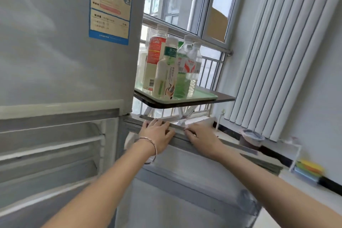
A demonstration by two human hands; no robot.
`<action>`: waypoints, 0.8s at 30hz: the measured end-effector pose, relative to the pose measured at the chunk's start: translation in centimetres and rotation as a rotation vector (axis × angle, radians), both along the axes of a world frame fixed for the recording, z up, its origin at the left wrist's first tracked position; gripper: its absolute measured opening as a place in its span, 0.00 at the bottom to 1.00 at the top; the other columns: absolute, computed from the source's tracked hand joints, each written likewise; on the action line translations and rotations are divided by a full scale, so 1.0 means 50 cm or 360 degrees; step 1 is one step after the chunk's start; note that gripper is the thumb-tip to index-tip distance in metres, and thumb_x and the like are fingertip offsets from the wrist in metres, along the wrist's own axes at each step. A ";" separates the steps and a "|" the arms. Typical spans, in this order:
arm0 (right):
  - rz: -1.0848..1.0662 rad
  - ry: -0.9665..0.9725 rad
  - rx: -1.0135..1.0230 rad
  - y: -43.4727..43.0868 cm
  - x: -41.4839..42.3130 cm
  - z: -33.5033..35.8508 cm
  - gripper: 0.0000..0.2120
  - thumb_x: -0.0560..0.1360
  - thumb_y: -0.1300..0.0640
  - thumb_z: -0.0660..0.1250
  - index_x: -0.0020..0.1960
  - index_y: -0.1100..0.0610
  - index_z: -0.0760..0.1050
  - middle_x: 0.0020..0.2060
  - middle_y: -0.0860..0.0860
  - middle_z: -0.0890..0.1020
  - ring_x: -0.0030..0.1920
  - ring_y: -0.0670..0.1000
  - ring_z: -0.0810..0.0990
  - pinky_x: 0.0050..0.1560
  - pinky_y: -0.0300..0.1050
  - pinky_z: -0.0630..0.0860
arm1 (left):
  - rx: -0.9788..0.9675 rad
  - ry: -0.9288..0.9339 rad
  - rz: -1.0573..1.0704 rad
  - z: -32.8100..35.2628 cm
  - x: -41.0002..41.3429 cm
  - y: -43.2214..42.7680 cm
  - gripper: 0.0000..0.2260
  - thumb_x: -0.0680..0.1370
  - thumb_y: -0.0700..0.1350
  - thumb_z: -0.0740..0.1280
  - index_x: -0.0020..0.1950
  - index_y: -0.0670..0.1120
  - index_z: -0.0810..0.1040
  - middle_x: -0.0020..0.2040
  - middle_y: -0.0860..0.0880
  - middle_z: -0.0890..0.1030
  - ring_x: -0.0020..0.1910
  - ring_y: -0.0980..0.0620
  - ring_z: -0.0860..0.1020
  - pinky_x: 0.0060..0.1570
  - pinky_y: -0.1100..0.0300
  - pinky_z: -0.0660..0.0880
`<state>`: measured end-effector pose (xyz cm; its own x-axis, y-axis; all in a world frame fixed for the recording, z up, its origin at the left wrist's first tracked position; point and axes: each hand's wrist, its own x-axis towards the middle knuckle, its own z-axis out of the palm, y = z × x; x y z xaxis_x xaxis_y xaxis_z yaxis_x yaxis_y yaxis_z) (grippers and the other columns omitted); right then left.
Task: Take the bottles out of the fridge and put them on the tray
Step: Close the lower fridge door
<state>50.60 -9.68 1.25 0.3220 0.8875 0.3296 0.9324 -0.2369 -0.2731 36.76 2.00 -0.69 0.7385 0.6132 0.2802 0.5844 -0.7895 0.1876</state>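
Both hands rest flat on the top edge of the open lower fridge door [185, 181]: the left hand [157, 135] at about 11 o'clock from the right hand [201, 139], fingers together and laid over the rim, holding nothing. The bottles [166, 66] stand upright in a tight group on the green tray [205, 96], at 12 o'clock above the hands. The shelves in view look empty, so the step seems to be closing; push evenly with both palms, keeping fingertips clear of the seal.
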 end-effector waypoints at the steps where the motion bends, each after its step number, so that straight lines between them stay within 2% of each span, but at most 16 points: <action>1: -0.0010 -0.0016 0.0023 -0.002 -0.006 -0.003 0.12 0.80 0.55 0.59 0.52 0.59 0.79 0.50 0.56 0.82 0.53 0.56 0.78 0.56 0.52 0.73 | -0.0018 -0.0055 0.0004 0.001 -0.001 -0.001 0.23 0.81 0.58 0.47 0.74 0.52 0.63 0.75 0.49 0.65 0.76 0.49 0.58 0.73 0.45 0.52; 4: -0.0026 -0.0075 0.0027 -0.011 -0.025 0.011 0.13 0.80 0.54 0.60 0.56 0.57 0.80 0.53 0.54 0.82 0.54 0.54 0.78 0.55 0.48 0.72 | -0.0090 -0.0094 0.0018 0.007 -0.013 -0.012 0.23 0.81 0.59 0.45 0.72 0.54 0.66 0.74 0.52 0.66 0.76 0.51 0.58 0.73 0.38 0.48; 7: 0.0052 -0.0116 -0.0115 -0.027 -0.033 0.037 0.13 0.78 0.49 0.63 0.57 0.54 0.80 0.53 0.51 0.83 0.53 0.51 0.79 0.54 0.44 0.73 | -0.0132 -0.0167 0.0120 0.001 -0.028 -0.027 0.27 0.79 0.63 0.46 0.74 0.54 0.63 0.76 0.54 0.63 0.77 0.53 0.56 0.73 0.36 0.43; 11: 0.0171 -0.0096 -0.0262 -0.049 -0.053 0.070 0.12 0.76 0.50 0.65 0.53 0.54 0.84 0.48 0.50 0.86 0.48 0.48 0.82 0.53 0.44 0.77 | -0.0236 -0.0146 0.0181 0.008 -0.058 -0.046 0.36 0.74 0.72 0.45 0.76 0.55 0.61 0.78 0.57 0.59 0.78 0.56 0.51 0.73 0.35 0.39; 13: 0.0241 -0.0086 -0.0363 -0.063 -0.062 0.086 0.11 0.75 0.52 0.66 0.52 0.53 0.85 0.45 0.47 0.87 0.46 0.45 0.82 0.50 0.41 0.78 | -0.0273 -0.0137 0.0193 0.013 -0.073 -0.057 0.38 0.72 0.74 0.48 0.76 0.56 0.60 0.78 0.58 0.57 0.78 0.58 0.50 0.73 0.35 0.39; 16: 0.0389 0.0016 -0.0426 -0.078 -0.073 0.096 0.11 0.77 0.52 0.65 0.53 0.51 0.85 0.45 0.44 0.86 0.45 0.40 0.82 0.50 0.37 0.78 | -0.0392 -0.0071 0.0156 0.030 -0.107 -0.063 0.34 0.73 0.70 0.55 0.76 0.58 0.61 0.78 0.59 0.56 0.78 0.57 0.48 0.72 0.34 0.38; 18: 0.0551 0.0146 -0.0371 -0.090 -0.082 0.079 0.11 0.79 0.51 0.64 0.53 0.50 0.85 0.52 0.40 0.84 0.51 0.36 0.80 0.56 0.34 0.75 | -0.0503 -0.0081 0.0120 0.038 -0.139 -0.063 0.31 0.73 0.68 0.58 0.75 0.59 0.63 0.78 0.59 0.56 0.79 0.56 0.47 0.71 0.35 0.39; 20: 0.0726 0.0289 -0.0205 -0.101 -0.101 0.037 0.13 0.80 0.46 0.61 0.51 0.44 0.84 0.60 0.34 0.77 0.60 0.32 0.73 0.62 0.34 0.68 | -0.0589 -0.0191 0.0131 0.043 -0.177 -0.062 0.30 0.72 0.67 0.62 0.72 0.63 0.65 0.78 0.56 0.58 0.79 0.53 0.49 0.72 0.37 0.41; 22: 0.0892 0.0426 0.0080 -0.111 -0.123 -0.018 0.14 0.78 0.40 0.59 0.51 0.40 0.82 0.63 0.31 0.73 0.66 0.33 0.69 0.65 0.36 0.65 | -0.0516 -0.0210 0.0187 0.047 -0.216 -0.070 0.28 0.72 0.66 0.63 0.71 0.65 0.65 0.78 0.54 0.60 0.78 0.52 0.53 0.73 0.38 0.42; 24: 0.1080 0.0428 0.0361 -0.118 -0.151 -0.074 0.19 0.77 0.35 0.57 0.59 0.40 0.79 0.67 0.35 0.72 0.71 0.39 0.67 0.69 0.38 0.64 | -0.0327 -0.0151 0.0230 0.062 -0.248 -0.089 0.25 0.74 0.62 0.64 0.72 0.63 0.66 0.76 0.54 0.63 0.77 0.52 0.58 0.75 0.43 0.49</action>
<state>43.07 -15.59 -2.45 -0.1745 0.8393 0.5149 0.7480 0.4531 -0.4850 24.37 -2.45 2.41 0.6158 0.7615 0.2025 0.6602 -0.6389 0.3948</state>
